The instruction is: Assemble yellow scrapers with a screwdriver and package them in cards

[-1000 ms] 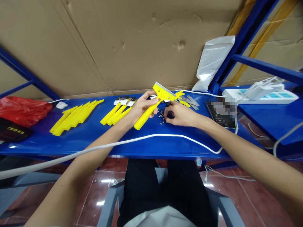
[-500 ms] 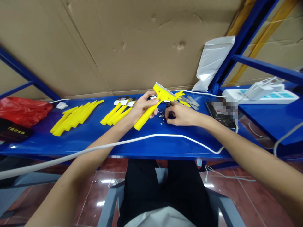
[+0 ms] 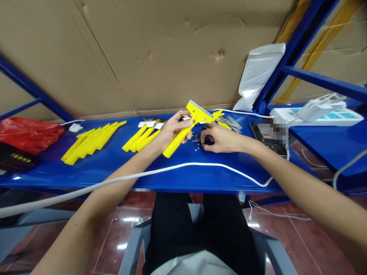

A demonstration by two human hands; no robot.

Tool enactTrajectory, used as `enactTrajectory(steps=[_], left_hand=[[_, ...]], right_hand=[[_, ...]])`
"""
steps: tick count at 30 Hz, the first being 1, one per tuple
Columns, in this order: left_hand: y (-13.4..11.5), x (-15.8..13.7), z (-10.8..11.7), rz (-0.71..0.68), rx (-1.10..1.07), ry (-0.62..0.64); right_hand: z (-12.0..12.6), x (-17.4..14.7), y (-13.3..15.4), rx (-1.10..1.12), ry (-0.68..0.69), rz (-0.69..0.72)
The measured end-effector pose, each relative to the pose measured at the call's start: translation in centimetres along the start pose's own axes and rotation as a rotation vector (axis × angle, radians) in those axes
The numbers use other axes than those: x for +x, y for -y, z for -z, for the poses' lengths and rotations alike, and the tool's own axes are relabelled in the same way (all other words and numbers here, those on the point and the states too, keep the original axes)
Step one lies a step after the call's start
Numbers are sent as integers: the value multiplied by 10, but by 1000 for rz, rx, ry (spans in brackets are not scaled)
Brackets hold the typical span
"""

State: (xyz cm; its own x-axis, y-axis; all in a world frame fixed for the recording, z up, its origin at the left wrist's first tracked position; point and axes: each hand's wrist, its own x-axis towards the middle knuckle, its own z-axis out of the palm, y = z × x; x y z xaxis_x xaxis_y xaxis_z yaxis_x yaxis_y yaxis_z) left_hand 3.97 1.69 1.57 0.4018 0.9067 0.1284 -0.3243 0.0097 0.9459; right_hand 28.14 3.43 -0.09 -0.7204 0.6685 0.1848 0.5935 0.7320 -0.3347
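A yellow scraper point(image 3: 178, 141) with a metal blade along its wide head is in my left hand point(image 3: 171, 131), its fingers wrapped round the neck. Its head points up and away; the handle slants down toward me. My right hand point(image 3: 216, 138) is low over the blue table, just right of several loose small screws and nuts point(image 3: 196, 140). Its fingers are curled in; whatever is between the fingertips is too small to make out. Beyond it lie yellow plastic pieces point(image 3: 223, 123) and flat metal blades point(image 3: 234, 124).
More yellow handles point(image 3: 91, 143) lie in a row at left, and packaged ones point(image 3: 140, 140) beside my left forearm. A red plastic bag point(image 3: 30, 131), a phone-like dark device point(image 3: 266, 138) and a white power strip point(image 3: 318, 116) stand around. A white cable point(image 3: 183, 164) crosses in front.
Almost nothing differs. Both hands and the scraper keep their places, and the whole view has shifted very slightly.
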Motion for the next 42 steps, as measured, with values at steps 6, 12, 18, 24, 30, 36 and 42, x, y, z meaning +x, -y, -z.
enactTrajectory(steps=[6, 12, 18, 24, 30, 36, 42], left_hand=[[0, -1, -1, 5, 1, 6], [0, -1, -1, -3, -4, 20], [1, -1, -1, -7, -14, 32], [2, 0, -1, -9, -8, 34], [3, 0, 1, -11, 0, 34], [2, -1, -1, -2, 19, 16], [1, 1, 2, -6, 21, -24]], right_hand=[[1, 0, -1, 4, 9, -13], [4, -1, -1, -6, 30, -26], [8, 0, -3, 15, 53, -65], [8, 1, -5, 43, 83, -37], [7, 1, -5, 48, 74, -34], [4, 2, -7, 62, 66, -27], [6, 4, -12, 65, -74, -48]])
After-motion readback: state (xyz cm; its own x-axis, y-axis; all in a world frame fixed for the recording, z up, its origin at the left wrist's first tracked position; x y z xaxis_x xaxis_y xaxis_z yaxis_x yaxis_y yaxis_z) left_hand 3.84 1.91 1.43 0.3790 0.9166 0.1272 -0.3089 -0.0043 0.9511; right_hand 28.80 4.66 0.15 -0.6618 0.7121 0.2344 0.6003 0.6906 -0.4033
